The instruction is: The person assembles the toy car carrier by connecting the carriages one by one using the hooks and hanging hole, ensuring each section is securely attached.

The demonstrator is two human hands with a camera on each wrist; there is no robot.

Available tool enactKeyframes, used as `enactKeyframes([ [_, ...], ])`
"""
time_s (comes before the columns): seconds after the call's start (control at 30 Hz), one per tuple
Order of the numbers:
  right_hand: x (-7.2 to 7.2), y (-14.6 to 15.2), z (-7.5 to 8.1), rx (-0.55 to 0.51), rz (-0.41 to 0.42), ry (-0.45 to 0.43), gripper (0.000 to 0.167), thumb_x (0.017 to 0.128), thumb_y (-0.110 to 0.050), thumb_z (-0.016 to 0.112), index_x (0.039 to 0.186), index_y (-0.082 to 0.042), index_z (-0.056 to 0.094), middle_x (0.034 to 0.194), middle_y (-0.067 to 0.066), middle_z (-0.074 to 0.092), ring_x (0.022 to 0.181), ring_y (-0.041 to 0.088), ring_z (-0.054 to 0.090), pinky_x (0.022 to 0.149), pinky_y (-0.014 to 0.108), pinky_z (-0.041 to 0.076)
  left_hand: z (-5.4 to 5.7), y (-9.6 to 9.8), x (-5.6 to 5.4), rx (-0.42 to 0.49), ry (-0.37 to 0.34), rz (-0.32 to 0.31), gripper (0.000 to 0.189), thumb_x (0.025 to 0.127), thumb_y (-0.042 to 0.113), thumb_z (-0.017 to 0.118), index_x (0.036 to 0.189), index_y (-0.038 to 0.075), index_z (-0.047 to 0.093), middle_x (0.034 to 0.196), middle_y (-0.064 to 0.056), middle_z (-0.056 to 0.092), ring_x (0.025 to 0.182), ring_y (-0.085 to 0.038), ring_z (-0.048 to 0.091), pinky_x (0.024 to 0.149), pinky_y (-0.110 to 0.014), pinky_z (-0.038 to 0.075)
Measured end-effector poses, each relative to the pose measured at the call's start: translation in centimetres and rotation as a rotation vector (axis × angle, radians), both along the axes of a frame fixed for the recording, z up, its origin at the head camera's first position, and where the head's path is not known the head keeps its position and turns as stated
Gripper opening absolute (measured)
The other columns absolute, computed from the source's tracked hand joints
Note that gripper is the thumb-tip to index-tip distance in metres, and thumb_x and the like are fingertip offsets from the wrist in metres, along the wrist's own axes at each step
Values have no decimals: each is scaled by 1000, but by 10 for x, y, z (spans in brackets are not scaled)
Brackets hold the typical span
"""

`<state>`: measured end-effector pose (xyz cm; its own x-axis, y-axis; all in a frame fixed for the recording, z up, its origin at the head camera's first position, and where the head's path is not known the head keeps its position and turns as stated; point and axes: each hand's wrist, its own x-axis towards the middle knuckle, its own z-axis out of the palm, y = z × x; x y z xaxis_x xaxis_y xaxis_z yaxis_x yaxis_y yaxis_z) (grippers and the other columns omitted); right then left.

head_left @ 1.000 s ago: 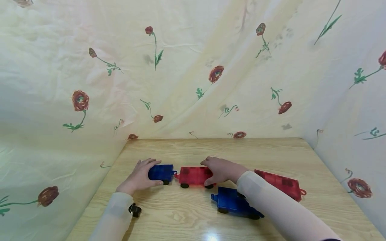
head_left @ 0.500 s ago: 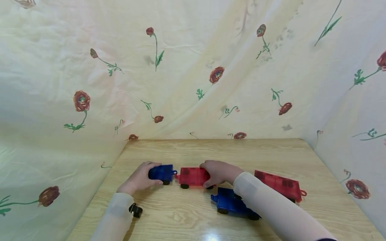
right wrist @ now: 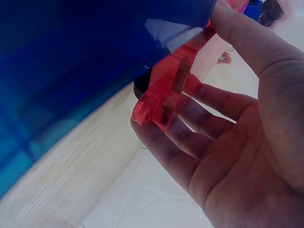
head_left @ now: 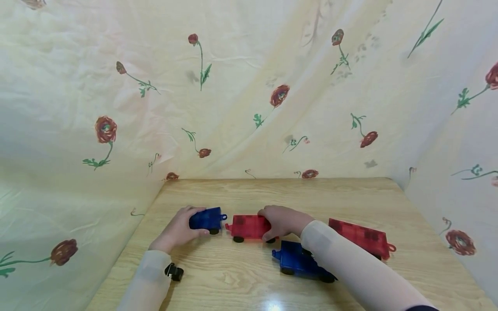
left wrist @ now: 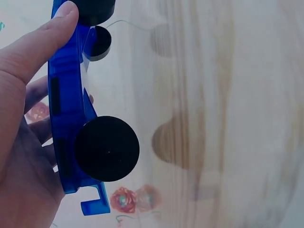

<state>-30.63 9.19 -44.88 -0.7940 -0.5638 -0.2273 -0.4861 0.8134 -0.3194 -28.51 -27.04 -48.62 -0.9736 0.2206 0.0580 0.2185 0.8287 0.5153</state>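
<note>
In the head view my left hand (head_left: 180,230) grips a translucent blue toy car (head_left: 207,219) with black wheels, thumb on the near side. The left wrist view shows this blue car (left wrist: 66,95) raised, its wheels apart from their reflections on the table. A ring on its right end stands just up and left of the coupling hook of a red toy car (head_left: 246,226). My right hand (head_left: 285,222) holds the red car by its right end, thumb in front and fingers behind; its wheels are at the tabletop.
A second blue toy car (head_left: 298,261) stands below my right hand, partly covered by the right sleeve (head_left: 350,263). Behind that forearm is another red car (head_left: 362,238) with a ring on its right end. Flowered cloth (head_left: 241,108) hangs around the wooden table (head_left: 225,276).
The left blue car has been lifted and tilted, and its ring has risen off the red car's hook. The right hand shifted slightly left along the red car, then stayed there.
</note>
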Motion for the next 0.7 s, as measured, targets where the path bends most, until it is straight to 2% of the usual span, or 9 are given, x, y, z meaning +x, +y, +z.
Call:
enactKeyframes([
  [0.3,1,0,3,-12,-2,-11,72,83,-38,91,141,-7,62,111,-1,63,96,16,57,92,37,53,2,1,5,0,-4,-37,87,79,57,87,153,25,56,148,-9,53,136,-40,50,108,-68,42],
  [0.47,1,-1,3,-11,-4,-18,71,83,-37,91,141,-7,62,111,-1,63,95,16,57,92,37,53,0,1,7,0,-11,-51,85,79,55,88,152,23,58,143,-6,56,133,-36,52,108,-66,43],
  [0.7,0,-1,2,-2,1,-9,73,84,-39,91,142,-7,61,111,-2,63,96,16,57,92,36,52,-4,1,5,36,-46,-59,86,78,54,89,151,24,58,143,-6,56,133,-35,51,110,-65,41],
])
